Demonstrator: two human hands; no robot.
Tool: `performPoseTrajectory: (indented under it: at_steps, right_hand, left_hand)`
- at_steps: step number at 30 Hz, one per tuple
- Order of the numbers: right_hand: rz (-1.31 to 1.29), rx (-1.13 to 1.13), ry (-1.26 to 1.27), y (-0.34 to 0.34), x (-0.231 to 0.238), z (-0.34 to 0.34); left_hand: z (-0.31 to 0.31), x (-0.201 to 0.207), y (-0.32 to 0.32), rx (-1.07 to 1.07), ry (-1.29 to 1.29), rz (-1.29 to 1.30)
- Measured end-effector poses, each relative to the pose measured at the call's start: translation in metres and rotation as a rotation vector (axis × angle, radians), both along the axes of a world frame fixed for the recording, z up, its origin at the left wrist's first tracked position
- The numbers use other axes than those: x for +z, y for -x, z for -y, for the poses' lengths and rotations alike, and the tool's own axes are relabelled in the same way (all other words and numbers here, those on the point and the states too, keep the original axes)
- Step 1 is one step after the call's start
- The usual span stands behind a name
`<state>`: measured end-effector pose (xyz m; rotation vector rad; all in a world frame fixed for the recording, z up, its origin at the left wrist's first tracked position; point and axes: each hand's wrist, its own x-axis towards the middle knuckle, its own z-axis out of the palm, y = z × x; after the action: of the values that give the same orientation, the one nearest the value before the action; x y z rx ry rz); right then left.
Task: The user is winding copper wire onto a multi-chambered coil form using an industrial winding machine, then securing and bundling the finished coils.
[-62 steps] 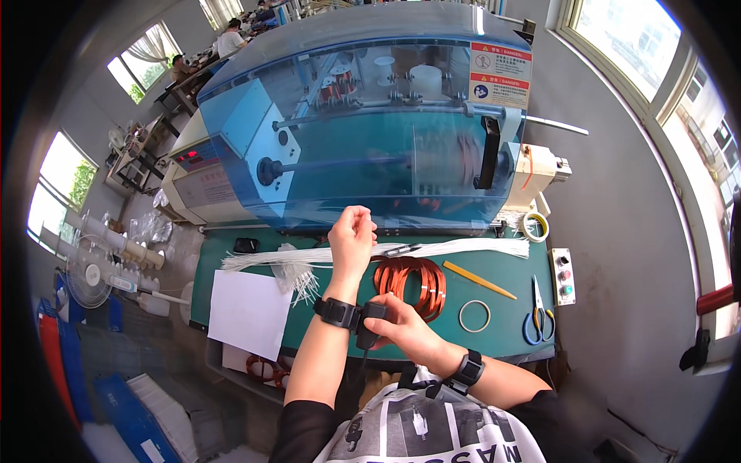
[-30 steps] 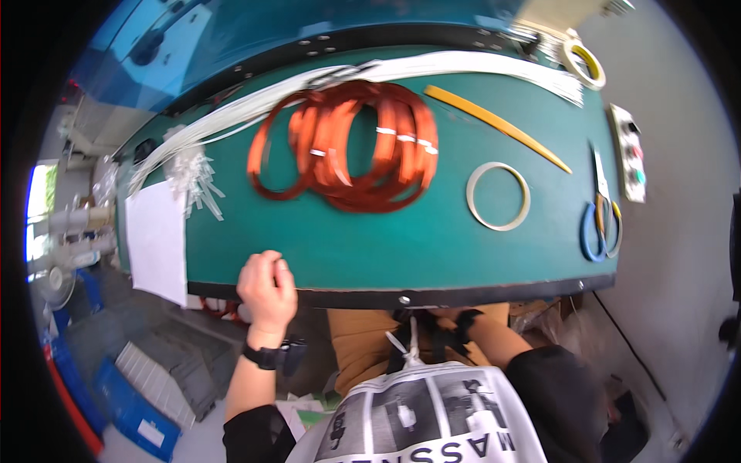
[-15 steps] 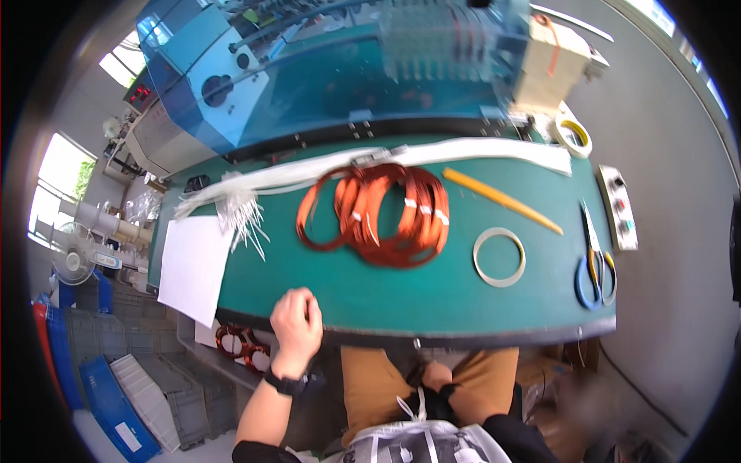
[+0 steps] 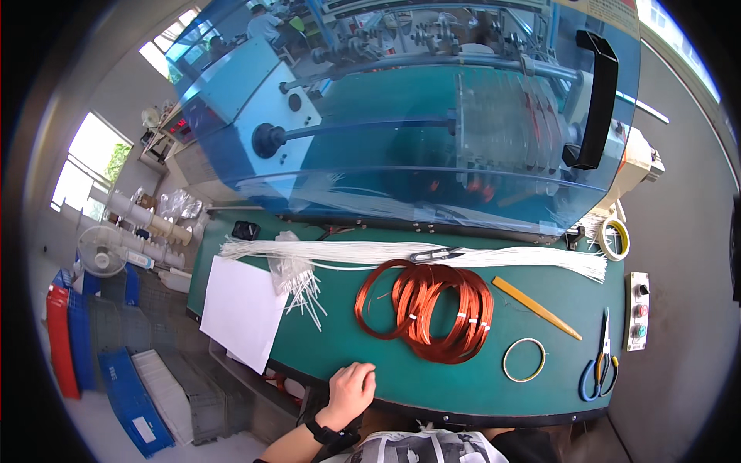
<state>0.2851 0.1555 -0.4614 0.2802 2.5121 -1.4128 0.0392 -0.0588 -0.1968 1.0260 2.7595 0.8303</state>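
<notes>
My left hand (image 4: 351,395) rests at the front edge of the green worktable (image 4: 463,386), fingers curled inward, and nothing shows in it. A black band circles its wrist. My right hand is out of sight. Just beyond the left hand lie several copper wire coils (image 4: 421,324), overlapping, with small white ties around some of them. A single copper ring (image 4: 360,309) leans out at their left side. Behind the coils runs a long bundle of white sleeving (image 4: 347,251), with a pair of thread snips (image 4: 436,255) on top of it.
Left on the table are white paper (image 4: 243,309) and a clear bag (image 4: 289,266) spilling white strips. Right are a yellow stick (image 4: 538,309), thin ring (image 4: 543,360), scissors (image 4: 595,378), tape roll (image 4: 624,239) and button box (image 4: 637,312). A blue-covered machine (image 4: 386,181) stands behind.
The view has tilted up, showing more of the machine and less of my lap. My right hand, earlier at my lap, has left the picture. My left hand stays curled at the table edge.
</notes>
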Motion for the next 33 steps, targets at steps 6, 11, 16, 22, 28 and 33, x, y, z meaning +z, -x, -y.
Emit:
performPoseTrajectory:
  at_steps: [6,11,16,22,28,33]
  right_hand:
    - [-0.115,-0.042,0.058,-0.069,0.009,-0.031]
    - [-0.158,-0.198,0.069,0.011,0.109,0.017]
    - [0.128,-0.174,-0.119,-0.051,0.167,0.005]
    - [-0.055,-0.178,0.008,-0.039,0.246,0.026]
    - [-0.334,-0.321,-0.050,-0.003,0.275,0.044]
    - [-0.360,-0.308,-0.238,0.031,0.291,0.028]
  left_hand:
    - [-0.061,0.120,-0.021,-0.750,-0.499,-0.085]
    - [-0.026,0.152,-0.104,-1.040,-0.804,-0.225]
    - [-0.021,0.176,-0.135,-1.172,-0.996,-0.062]
    - [0.006,0.215,-0.170,-0.964,-0.671,1.401]
    - [0.029,0.207,-0.153,-1.377,-0.680,1.887]
    - [0.041,0.204,-0.156,-1.021,-1.029,1.824]
